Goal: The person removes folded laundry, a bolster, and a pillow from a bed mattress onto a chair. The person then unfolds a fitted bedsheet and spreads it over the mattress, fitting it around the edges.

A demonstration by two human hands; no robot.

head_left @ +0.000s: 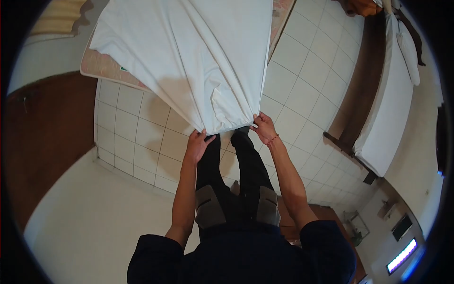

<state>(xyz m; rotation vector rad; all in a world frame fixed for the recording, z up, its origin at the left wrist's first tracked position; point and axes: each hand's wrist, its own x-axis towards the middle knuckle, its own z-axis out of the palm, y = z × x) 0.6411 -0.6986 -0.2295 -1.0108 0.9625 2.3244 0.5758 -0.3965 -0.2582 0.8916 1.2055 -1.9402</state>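
A white sheet [189, 52] lies over a pink patterned mattress [104, 66] and is drawn toward me in long folds. My left hand [197, 144] pinches the sheet's lower left corner. At the lower right corner, my right hand [263, 127], with a red string at the wrist, grips the sheet's edge. Between my two hands the gathered hem sags a little above my feet. The mattress shows at the upper left and as a strip along the right side of the sheet.
White floor tiles [302, 102] spread around my legs. On the right stands a dark wooden bed frame [352, 128] with a white mattress [390, 113] and a pillow [407, 52]. A brown door [52, 137] is at the left. Lower right, a metal rack [357, 227] stands near a bright window [402, 256].
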